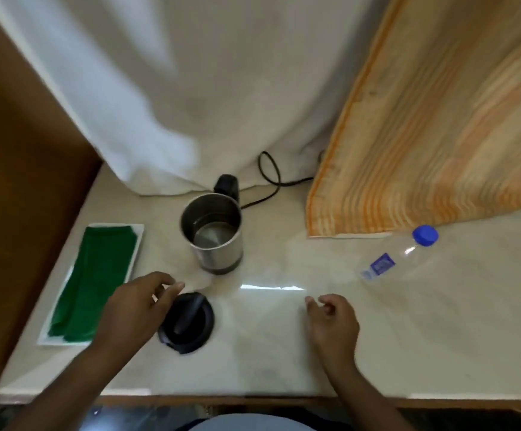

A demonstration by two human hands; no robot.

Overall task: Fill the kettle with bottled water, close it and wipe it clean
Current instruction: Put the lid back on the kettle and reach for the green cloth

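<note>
A steel kettle stands open at the back middle of the counter, with water at its bottom and its black handle turned away from me. Its round black lid lies flat in front of it. My left hand hovers just left of the lid, fingers apart, holding nothing. My right hand rests over the counter to the right, fingers loosely curled and empty. A clear plastic bottle with a blue cap and blue label lies on its side at the right. A folded green cloth lies on a white tray at the left.
A black power cord loops behind the kettle. A white curtain hangs at the back, and an orange striped cloth drapes onto the counter at the right. A brown wall bounds the left side. The counter's front edge runs below my hands.
</note>
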